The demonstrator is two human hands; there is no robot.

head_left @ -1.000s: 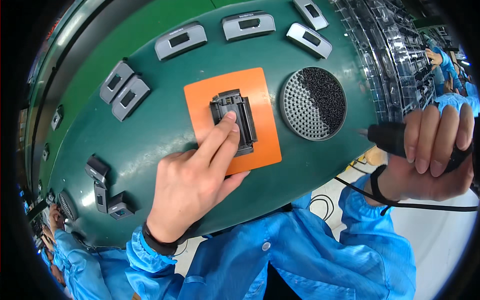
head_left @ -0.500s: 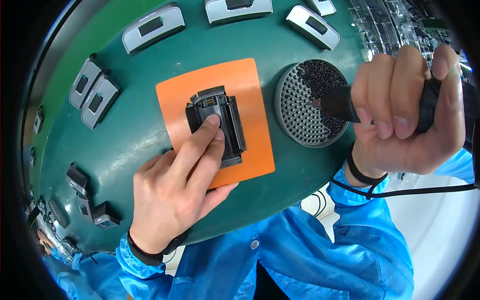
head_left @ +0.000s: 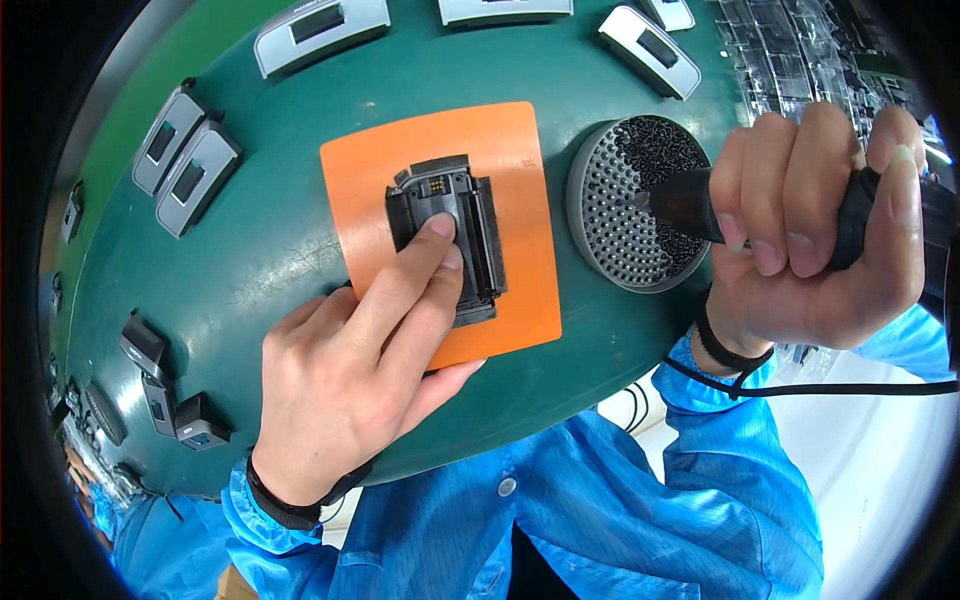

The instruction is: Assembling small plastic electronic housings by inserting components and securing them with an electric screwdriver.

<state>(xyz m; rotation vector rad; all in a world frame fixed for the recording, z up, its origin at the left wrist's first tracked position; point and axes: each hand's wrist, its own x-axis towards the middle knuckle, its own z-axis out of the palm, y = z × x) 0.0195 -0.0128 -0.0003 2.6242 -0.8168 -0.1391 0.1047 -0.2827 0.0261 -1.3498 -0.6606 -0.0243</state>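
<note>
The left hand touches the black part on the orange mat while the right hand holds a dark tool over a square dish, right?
Almost: in the head view, the dish is round, not square. The left hand, black part, orange mat, right hand and dark tool are as you say.

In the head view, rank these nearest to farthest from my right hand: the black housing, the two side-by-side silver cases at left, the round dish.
From your right hand:
1. Round dish: just to its left.
2. Black housing: farther left, under your left hand.
3. Silver cases: far upper left.
</note>
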